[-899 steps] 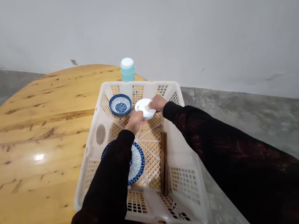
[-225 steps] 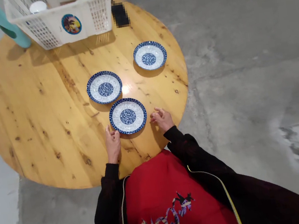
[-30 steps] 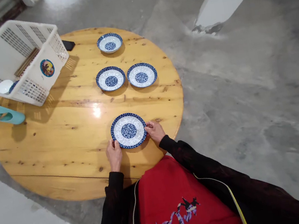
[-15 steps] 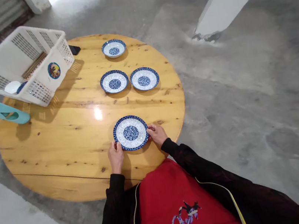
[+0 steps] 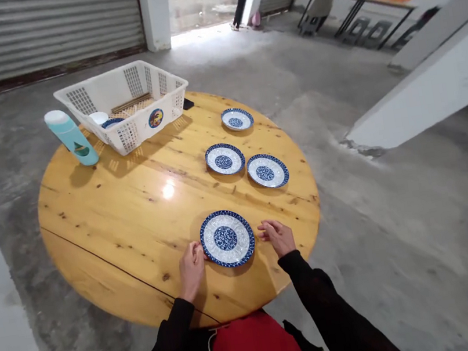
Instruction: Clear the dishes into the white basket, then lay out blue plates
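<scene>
A round plate [image 5: 226, 238] with a blue patterned rim and blue centre lies near the front of the wooden table. My left hand [image 5: 192, 267] is at its left edge, with curled fingers pinching the rim. To the right of this plate, a small gap away from its rim, my right hand [image 5: 278, 237] hovers with loosely bent fingers and nothing in them. Farther back are two similar plates, the left one [image 5: 224, 159] and the right one [image 5: 267, 171], side by side. Behind those stands a deeper matching dish [image 5: 237, 119].
The round wooden table [image 5: 136, 225] carries a white plastic basket [image 5: 171, 111] with sticks and dishes inside, at the back left. Beside it stand a turquoise bottle [image 5: 72, 138] and a dark phone [image 5: 188, 104]. Two people are in the background, near a doorway and another table.
My right hand has come off the plate's rim and moved slightly right. My left hand stays at the left edge. The view has tilted up, showing the doorway and the far table.
</scene>
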### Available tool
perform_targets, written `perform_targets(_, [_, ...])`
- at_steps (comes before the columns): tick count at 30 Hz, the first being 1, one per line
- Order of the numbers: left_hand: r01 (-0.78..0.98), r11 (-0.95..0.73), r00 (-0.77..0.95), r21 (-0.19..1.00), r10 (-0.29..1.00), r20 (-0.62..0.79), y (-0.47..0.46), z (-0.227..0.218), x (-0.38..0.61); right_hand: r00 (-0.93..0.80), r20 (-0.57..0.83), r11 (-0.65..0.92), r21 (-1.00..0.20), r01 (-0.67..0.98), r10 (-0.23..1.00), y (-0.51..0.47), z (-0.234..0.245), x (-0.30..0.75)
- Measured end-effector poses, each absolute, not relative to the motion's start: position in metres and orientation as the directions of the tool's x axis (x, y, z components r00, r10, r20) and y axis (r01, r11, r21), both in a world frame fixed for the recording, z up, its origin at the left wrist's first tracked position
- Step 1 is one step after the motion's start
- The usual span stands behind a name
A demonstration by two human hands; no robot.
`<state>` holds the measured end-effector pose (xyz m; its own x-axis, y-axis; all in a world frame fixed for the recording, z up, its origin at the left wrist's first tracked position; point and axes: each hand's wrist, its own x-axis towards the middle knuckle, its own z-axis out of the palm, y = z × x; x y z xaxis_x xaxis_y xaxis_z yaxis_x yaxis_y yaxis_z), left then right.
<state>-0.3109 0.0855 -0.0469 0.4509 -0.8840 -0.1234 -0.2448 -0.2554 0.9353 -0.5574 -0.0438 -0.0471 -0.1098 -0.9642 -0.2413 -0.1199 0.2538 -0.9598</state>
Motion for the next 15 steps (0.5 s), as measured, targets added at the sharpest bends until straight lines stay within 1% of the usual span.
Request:
perform_targets(5, [-0.162, -0.303, 0.544, 0.939, -0.821, -0.171, 0.104, -0.039, -0.306, -0.055, -0.330, 0.333, -0.939, -0.082, -0.942, -0.116, -0.040, -0.527])
perform_targets(9, [-0.071, -0.380, 0.649, 0.922, -0.719, -0.247, 0.123, -0.030, -0.307, -0.058, -0.410, 0.413, -0.910, -0.046, -0.910, -0.181, -0.050, -0.493])
perform_targets(15, [0.026, -0.411, 0.746, 0.911, -0.598, -0.291, 0.143, -0.023, -0.322, -0.049, -0.521, 0.520, -0.854, 0.034, -0.852, -0.248, -0.062, -0.455])
